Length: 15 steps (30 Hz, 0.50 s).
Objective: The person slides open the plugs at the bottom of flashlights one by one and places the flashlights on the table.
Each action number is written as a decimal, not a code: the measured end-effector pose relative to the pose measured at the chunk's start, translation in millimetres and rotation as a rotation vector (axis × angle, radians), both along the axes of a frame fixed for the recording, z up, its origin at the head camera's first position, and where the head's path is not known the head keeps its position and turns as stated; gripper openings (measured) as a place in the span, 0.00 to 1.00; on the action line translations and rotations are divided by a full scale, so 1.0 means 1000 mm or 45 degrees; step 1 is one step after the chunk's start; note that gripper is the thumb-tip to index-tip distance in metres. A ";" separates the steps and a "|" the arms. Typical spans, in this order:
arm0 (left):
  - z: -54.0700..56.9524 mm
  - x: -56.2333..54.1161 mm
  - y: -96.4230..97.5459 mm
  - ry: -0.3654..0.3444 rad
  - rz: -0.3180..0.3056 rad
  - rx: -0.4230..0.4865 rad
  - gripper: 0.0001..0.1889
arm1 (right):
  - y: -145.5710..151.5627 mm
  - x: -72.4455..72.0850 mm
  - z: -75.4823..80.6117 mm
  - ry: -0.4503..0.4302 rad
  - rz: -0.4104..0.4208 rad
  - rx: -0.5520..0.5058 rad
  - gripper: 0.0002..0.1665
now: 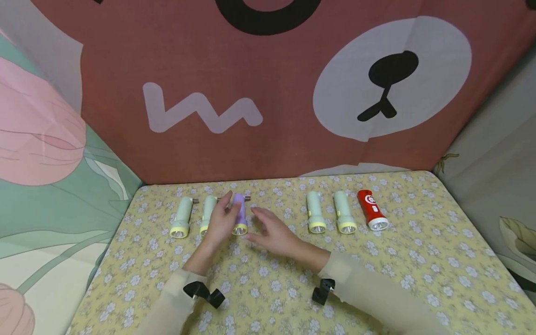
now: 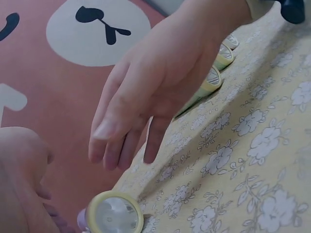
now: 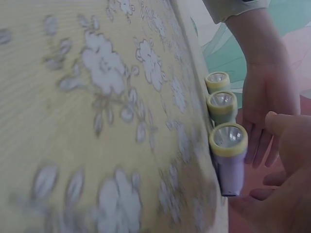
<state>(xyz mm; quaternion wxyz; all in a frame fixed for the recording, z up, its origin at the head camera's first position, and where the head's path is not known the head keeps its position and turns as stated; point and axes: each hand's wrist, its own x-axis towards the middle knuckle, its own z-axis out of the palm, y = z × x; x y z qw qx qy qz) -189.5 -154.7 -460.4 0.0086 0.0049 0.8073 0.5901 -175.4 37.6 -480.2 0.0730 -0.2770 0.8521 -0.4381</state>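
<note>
A purple flashlight [image 1: 239, 211] with a yellow lens rim lies on the flowered cloth between my two hands, its lens toward me. My left hand [image 1: 223, 219], fingers extended, is close along its left side and overlaps its edge in the head view. It also hides part of a mint-green flashlight [image 1: 208, 210]. To the right of the purple one, my right hand [image 1: 274, 231] holds nothing, its thumb and fingers spread apart. In the left wrist view, the right hand [image 2: 150, 82] hangs above the cloth with fingers pointing down; the purple flashlight's lens [image 2: 115, 217] shows below it.
Another mint-green flashlight [image 1: 182, 216] lies at the far left. Right of my hands are two more mint-green flashlights [image 1: 315, 211], [image 1: 344, 211] and a red flashlight [image 1: 372, 209] with a white rim. A brown printed cloth wall [image 1: 268, 153] rises behind the table.
</note>
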 end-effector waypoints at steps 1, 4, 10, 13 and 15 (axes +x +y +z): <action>0.001 0.000 0.000 0.029 -0.029 -0.027 0.32 | 0.004 0.001 0.003 0.009 0.001 0.024 0.48; 0.005 0.002 0.000 0.079 -0.116 -0.094 0.33 | 0.017 0.005 0.009 0.032 -0.006 0.088 0.49; 0.012 0.004 0.006 0.077 -0.253 -0.200 0.35 | 0.050 0.013 0.017 0.063 -0.048 0.115 0.49; 0.014 0.004 0.012 0.093 -0.302 -0.226 0.36 | 0.066 0.016 0.020 0.082 -0.073 0.113 0.49; 0.015 0.003 0.017 0.105 -0.323 -0.241 0.37 | 0.077 0.018 0.021 0.078 -0.093 0.116 0.49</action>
